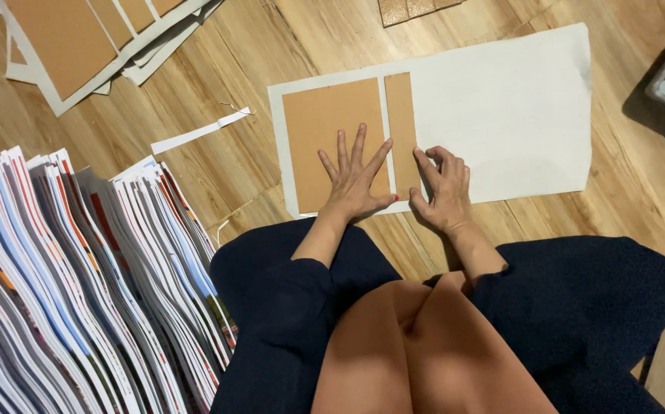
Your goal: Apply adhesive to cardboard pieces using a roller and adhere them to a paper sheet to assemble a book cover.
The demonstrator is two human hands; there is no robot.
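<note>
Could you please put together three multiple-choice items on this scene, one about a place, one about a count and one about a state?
1. Where does the narrow brown strip lie?
A. right of the large brown board
B. on the fanned stack of printed sheets
C. on the person's lap

2. How many brown pieces lie on the white sheet?
A. one
B. two
C. four

3. How is the left hand held?
A. closed in a fist
B. lifted in the air
C. flat, fingers spread

Answers: 1 A, a thin gap parts strip and board, side by side. 2 B, only the board and the strip lie there. 3 C, the palm presses on the board while the right hand touches the strip's lower end.
</note>
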